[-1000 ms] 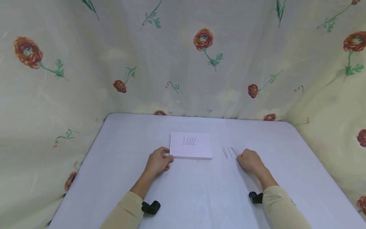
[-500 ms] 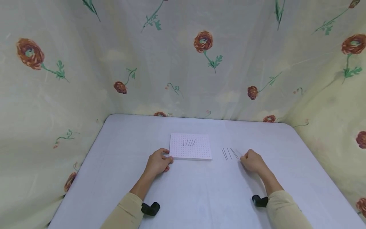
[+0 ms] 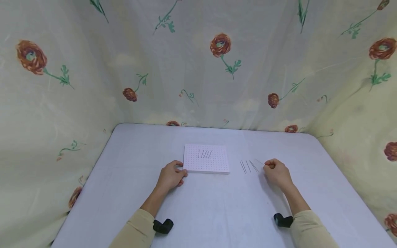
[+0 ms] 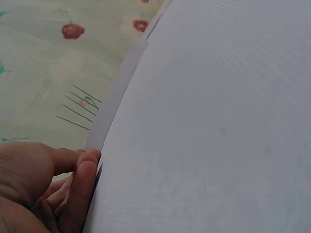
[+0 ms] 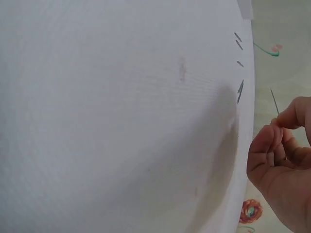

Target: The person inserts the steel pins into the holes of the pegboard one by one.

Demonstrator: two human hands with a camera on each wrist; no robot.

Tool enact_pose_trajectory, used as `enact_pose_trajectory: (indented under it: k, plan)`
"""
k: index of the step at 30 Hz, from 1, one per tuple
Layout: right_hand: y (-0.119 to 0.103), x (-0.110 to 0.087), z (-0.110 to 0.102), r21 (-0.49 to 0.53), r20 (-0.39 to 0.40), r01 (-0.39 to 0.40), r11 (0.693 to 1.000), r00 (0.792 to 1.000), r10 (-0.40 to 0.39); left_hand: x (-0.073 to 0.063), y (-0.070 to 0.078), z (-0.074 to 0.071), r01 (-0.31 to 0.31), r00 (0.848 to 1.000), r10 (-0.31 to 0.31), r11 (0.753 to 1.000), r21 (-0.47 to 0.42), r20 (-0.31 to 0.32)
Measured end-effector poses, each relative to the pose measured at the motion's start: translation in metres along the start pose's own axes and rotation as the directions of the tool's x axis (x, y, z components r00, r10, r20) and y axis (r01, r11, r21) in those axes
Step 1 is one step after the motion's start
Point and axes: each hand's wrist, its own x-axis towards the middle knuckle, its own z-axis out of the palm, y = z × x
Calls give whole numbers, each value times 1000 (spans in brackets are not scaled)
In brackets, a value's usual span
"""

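Note:
A white pegboard [image 3: 206,165] with rows of small holes lies on the table, and several thin dark metal rods [image 3: 205,154] stand in its holes. At its near left corner, my left hand [image 3: 171,174] grips the board between thumb and fingers; in the left wrist view these fingers [image 4: 86,170] lie against its edge. To the right, my right hand [image 3: 277,173] pinches one thin metal rod [image 5: 275,102] between thumb and fingertips, its free end pointing up and away. Just left of that hand, several loose rods [image 3: 249,166] lie on the white cloth.
A white-covered table [image 3: 211,213] bears everything. Behind it and along both sides hangs a pale curtain [image 3: 173,62] with printed flowers. A black wrist device [image 3: 163,226] is worn on the left forearm and another black device [image 3: 283,220] on the right.
My right hand has drawn back to the right and lifted one rod away from the loose ones. My left hand and the pegboard have stayed in place.

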Motion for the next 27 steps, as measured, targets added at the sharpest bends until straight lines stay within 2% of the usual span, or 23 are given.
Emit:
enact_pose_trajectory:
  k: [17, 22, 27]
  plan:
    - [0, 0, -7, 152, 49, -103, 983, 994, 96, 0, -1, 1, 2, 1000, -2, 1000, 7, -11]
    - [1, 1, -5, 202, 15, -92, 975, 996, 91, 0, -2, 2, 8, 1000, -8, 1000, 10, -10]
    - [-2, 3, -3, 314, -4, -51, 948, 998, 55, 1, -2, 2, -3, 1000, 3, 1000, 12, -8]
